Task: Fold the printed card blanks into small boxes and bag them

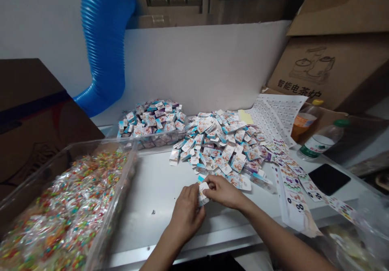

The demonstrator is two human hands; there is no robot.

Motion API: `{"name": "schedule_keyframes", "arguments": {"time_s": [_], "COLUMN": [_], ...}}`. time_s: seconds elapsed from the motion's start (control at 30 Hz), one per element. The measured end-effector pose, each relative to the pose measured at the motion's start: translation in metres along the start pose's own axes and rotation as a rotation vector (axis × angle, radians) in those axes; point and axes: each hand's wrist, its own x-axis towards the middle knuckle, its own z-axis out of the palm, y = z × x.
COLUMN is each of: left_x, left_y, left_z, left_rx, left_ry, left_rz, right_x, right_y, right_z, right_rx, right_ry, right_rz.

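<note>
Item: small white card (203, 194), long axis near 12-to-6, slightly tilted, held between both hands over the table (152, 190). Left hand (185, 212) and right hand (223, 192) pinch it, fingers (211, 180) closed on its edges. Loose printed cards (219, 141) heaped at 12 o'clock; clear tub (100, 143) of wrapped sweets (60, 210) at 9 o'clock; carton (331, 76) at 2 o'clock, printed 智能电茶炉.
</note>
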Motion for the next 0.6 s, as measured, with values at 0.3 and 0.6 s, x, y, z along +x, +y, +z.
{"name": "schedule_keyframes", "arguments": {"time_s": [0.3,0.6], "left_x": [0.007,0.0], "left_y": [0.001,-0.006], "left_z": [-0.017,0.004], "left_rx": [-0.051,-0.068], "left_ry": [-0.076,0.134], "left_rz": [0.043,0.17], "right_x": [-0.004,0.004], "right_y": [0.008,0.011], "right_z": [0.003,-0.005], "right_rx": [-0.133,0.266], "right_ry": [0.059,-0.046], "right_rz": [-0.058,0.007]}}
